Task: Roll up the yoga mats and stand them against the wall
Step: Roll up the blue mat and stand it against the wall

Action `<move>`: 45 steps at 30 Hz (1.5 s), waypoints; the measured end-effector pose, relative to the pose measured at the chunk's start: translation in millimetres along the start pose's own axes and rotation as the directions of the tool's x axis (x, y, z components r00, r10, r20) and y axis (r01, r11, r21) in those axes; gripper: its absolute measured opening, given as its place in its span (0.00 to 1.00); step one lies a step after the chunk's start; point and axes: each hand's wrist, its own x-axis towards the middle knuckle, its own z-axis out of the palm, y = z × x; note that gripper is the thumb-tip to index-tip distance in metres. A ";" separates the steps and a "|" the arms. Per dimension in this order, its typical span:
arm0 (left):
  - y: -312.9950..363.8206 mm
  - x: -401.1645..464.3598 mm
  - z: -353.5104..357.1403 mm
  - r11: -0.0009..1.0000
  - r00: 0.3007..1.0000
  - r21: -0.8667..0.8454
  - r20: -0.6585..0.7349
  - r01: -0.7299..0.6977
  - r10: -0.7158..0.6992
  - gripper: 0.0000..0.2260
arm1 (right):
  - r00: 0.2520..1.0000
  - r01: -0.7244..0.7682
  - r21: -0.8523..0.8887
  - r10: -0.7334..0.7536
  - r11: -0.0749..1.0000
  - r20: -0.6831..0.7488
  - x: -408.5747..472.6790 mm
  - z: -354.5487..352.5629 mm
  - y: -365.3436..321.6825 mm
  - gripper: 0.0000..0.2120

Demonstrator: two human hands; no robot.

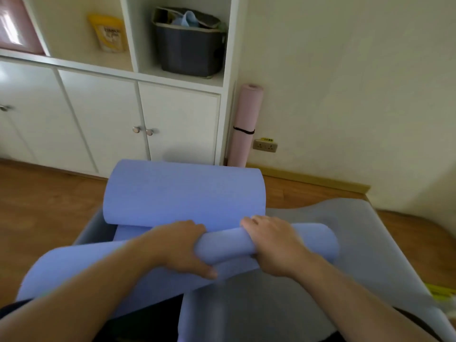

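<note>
You had no readable text in view. The yellow pouch (pixel 108 33) bore print, but it was too blurred.

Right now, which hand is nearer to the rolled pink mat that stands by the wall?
The right hand. It grips the blue mat almost directly below the pink mat. The left hand grips the same roll further left, so it is farther away.

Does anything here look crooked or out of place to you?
Yes. The blue mat is rolling up skewed: the roll under the left hand and right hand runs at a slant, and its far end curls up by itself. The grey mat beneath has a rippled far edge.
</note>
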 end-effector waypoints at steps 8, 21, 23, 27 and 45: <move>-15.3 -23.1 14.5 0.966 0.966 0.207 -0.237 0.157 -0.106 0.24 | 0.998 -0.011 0.058 0.015 0.998 -0.057 0.5 3.3 -13.7 0.34; -42.9 -50.4 39.5 0.966 0.938 0.192 -0.332 0.171 -0.100 0.34 | 0.991 -0.015 0.050 0.021 0.999 -0.130 13.5 8.0 -42.9 0.21; -47.9 -53.0 43.9 0.974 0.952 0.177 -0.295 0.141 -0.084 0.38 | 0.995 -0.010 0.047 0.014 0.999 -0.095 13.5 8.9 -45.6 0.21; -55.2 -54.7 47.1 0.994 0.956 0.078 -0.288 0.077 -0.052 0.26 | 0.997 -0.042 0.050 0.045 0.998 -0.064 15.9 8.8 -41.3 0.22; -66.7 -27.2 50.0 0.951 0.916 0.265 -0.400 0.159 -0.041 0.25 | 0.970 -0.208 0.028 0.209 0.978 -0.122 16.8 36.3 -34.0 0.31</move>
